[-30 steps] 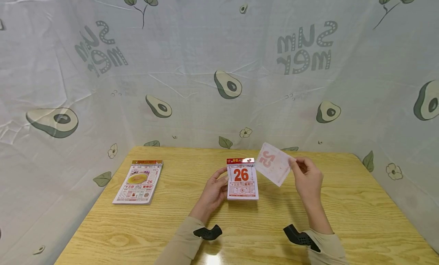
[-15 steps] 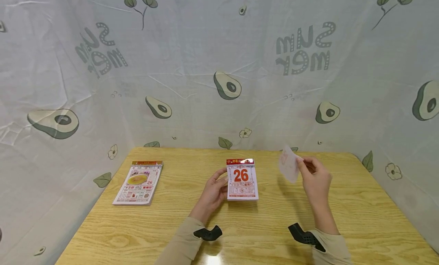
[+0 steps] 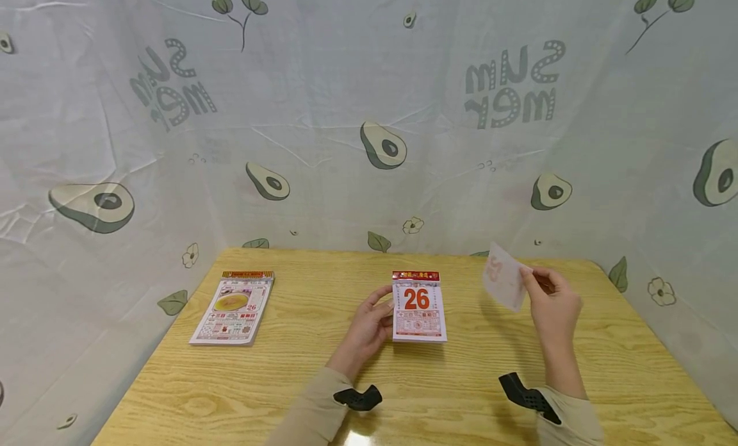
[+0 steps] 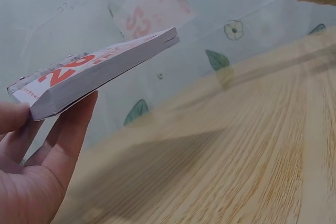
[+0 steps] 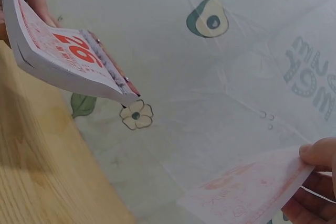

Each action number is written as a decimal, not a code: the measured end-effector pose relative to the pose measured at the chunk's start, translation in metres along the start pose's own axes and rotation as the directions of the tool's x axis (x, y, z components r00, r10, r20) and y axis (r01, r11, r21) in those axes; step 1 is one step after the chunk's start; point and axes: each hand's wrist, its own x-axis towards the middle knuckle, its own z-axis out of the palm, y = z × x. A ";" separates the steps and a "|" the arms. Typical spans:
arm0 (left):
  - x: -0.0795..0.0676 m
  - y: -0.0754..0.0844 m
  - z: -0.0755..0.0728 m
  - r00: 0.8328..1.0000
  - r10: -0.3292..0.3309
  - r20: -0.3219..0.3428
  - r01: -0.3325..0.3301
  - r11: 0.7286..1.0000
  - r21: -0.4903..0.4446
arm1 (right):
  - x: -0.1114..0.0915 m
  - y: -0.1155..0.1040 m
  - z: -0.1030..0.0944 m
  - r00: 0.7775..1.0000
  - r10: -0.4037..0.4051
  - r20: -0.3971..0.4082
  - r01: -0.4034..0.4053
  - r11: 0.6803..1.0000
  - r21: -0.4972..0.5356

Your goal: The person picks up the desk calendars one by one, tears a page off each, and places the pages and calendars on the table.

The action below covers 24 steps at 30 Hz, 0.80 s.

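Observation:
A thick tear-off calendar pad (image 3: 419, 311) with a red header and a big red 26 is held up over the table. My left hand (image 3: 369, 327) grips its left edge, thumb on the front and fingers beneath, as the left wrist view shows. To the right, my right hand (image 3: 555, 305) pinches one corner of a thin loose calendar page (image 3: 505, 278) between thumb and fingertips. Reversed red print shows through that page. In the right wrist view the page (image 5: 247, 192) hangs well apart from the pad (image 5: 58, 51).
A second tear-off calendar (image 3: 233, 308), with a food picture and a striped header, lies on the left of the wooden table (image 3: 311, 273). A pale curtain (image 3: 323, 100) printed with avocados surrounds the table at the back and both sides.
My right hand has carried the loose page to the right, away from the pad, and the page has turned. My left hand has shifted slightly right with the pad.

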 end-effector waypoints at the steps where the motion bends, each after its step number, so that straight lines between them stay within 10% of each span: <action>1: 0.000 -0.001 0.002 1.000 -0.001 -0.001 0.001 1.000 0.000 | 0.001 0.001 -0.001 1.000 0.001 -0.005 -0.001 1.000 0.006; 24: 0.021 -0.037 0.053 1.000 -0.012 -0.005 0.012 0.998 -0.068 | 0.020 0.025 -0.043 0.977 0.191 -0.096 -0.189 0.981 0.030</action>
